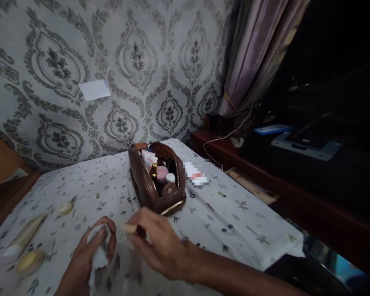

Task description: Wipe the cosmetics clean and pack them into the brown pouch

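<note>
My left hand (80,257) is closed around a crumpled white tissue (99,258). Just right of it, my right hand (165,244) pinches a small cream-coloured piece (129,228), blurred and mostly covered by the fingers, so its kind is unclear. Beyond both hands, a brown makeup bag (142,187) stands unzipped on the table. Inside it are a gold-capped bottle (154,170), a pink rounded item (162,174), a small white-topped jar (170,178) and a pale packet (149,158). A cream tube (27,236) and a yellowish jar (31,261) lie left of my hands.
A pale round item (65,207) lies on the patterned tablecloth (89,189). Right of the bag is a blurred-out white packet (196,174). Along the right stands a dark wooden unit (253,176) with a white cable (214,140). Patterned wallpaper (135,82) backs the table.
</note>
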Demonstrator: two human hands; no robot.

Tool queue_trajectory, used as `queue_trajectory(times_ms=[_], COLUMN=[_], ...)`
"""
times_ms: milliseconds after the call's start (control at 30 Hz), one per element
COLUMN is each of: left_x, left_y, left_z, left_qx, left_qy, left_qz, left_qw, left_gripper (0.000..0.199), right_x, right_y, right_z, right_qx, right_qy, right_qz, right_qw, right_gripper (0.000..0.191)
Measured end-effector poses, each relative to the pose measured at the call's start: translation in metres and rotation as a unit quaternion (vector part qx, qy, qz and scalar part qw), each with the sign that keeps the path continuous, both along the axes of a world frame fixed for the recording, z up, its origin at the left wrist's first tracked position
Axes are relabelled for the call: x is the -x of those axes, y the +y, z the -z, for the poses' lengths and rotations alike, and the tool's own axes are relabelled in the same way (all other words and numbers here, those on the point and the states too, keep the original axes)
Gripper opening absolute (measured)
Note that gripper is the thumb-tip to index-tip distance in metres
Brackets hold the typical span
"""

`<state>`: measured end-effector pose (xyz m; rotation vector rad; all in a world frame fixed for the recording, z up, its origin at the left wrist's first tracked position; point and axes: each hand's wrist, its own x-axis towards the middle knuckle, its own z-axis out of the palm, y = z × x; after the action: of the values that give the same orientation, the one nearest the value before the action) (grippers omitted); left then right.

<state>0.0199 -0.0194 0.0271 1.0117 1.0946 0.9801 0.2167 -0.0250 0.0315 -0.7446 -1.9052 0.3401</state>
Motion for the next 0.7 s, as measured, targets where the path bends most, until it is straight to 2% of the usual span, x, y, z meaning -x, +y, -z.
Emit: queue_trajectory(times_ms=[67,133,200,267,367,500,633,700], left_x=[-0.013,-0.023,-0.029,-0.031,-0.034,-0.038,-0.039,-0.040], left_y=[0.002,0.006,0.010,0.015,0.021,0.027,0.032,0.034], left_z=[-0.008,-0.013,-0.015,-0.012,-0.006,-0.001,0.001,0.003], left_qx=[-0.038,-0.080,-0.116,-0.129,-0.118,-0.127,-0.132,-0.132], left_qy=[0.069,0.131,0.188,0.229,0.266,0.295,0.301,0.297], left_qz=[0.006,0.033,0.082,0.138,0.191,0.204,0.218,0.222], left_qw=[0.997,0.988,0.972,0.955,0.938,0.925,0.919,0.919], left_gripper=[0.041,0.036,0.034,0.034,0.038,0.036,0.035,0.036], right_x=[-0.018,-0.038,-0.058,-0.074,-0.088,-0.089,-0.083,-0.082], right_y=[0.005,0.016,0.032,0.049,0.070,0.080,0.079,0.079], right_z=[-0.014,-0.029,-0.042,-0.048,-0.048,-0.039,-0.031,-0.030], right_qx=[0.045,0.099,0.146,0.139,0.124,0.156,0.196,0.200], right_qy=[0.117,0.221,0.278,0.299,0.278,0.205,0.152,0.142], right_qz=[0.022,0.059,0.067,0.073,0.096,0.095,0.093,0.086], right_qw=[0.992,0.968,0.947,0.941,0.948,0.962,0.964,0.966], right_gripper=[0.011,0.012,0.017,0.022,0.024,0.022,0.060,0.065])
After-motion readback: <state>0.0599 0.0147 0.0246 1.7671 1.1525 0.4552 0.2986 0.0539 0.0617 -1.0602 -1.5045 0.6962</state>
